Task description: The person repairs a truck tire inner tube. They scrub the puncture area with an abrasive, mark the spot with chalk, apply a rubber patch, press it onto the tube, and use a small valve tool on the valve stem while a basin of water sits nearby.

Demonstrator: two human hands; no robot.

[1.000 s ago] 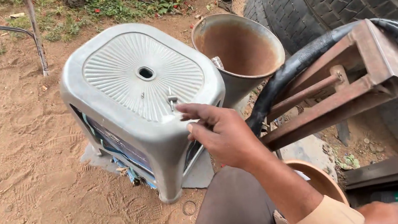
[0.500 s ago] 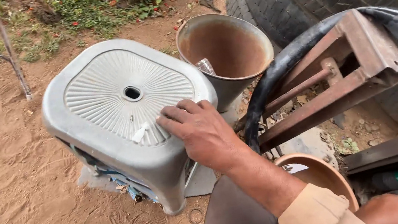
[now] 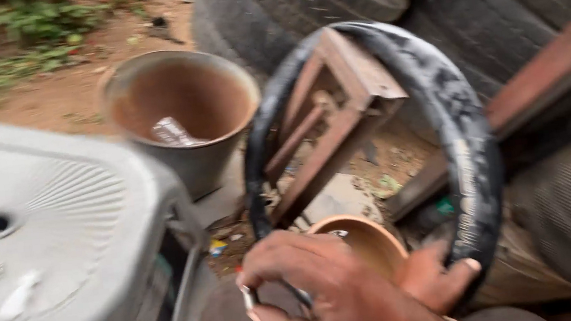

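Bare red dirt runs back to stacked old tyres (image 3: 296,7) at the far right. Near centre, the left hand (image 3: 331,293) pinches a black rubber inner tube (image 3: 470,152), fingers closed on its near-left part; the right hand (image 3: 434,280) grips its lower loop. That tube hangs over a rusty metal frame (image 3: 338,118), whose edges could snag the rubber. A grey plastic stool (image 3: 56,247) stands near left, a bucket (image 3: 181,108) behind.

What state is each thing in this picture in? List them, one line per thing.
Inner tube: looped over the rusty metal frame, both hands at its lower edge.
Left hand: on the tube, fingers curled.
Right hand: touching the tube.
Grey plastic stool: upright.
Metal bucket: upright, open.
Small bowl: upright, partly hidden.
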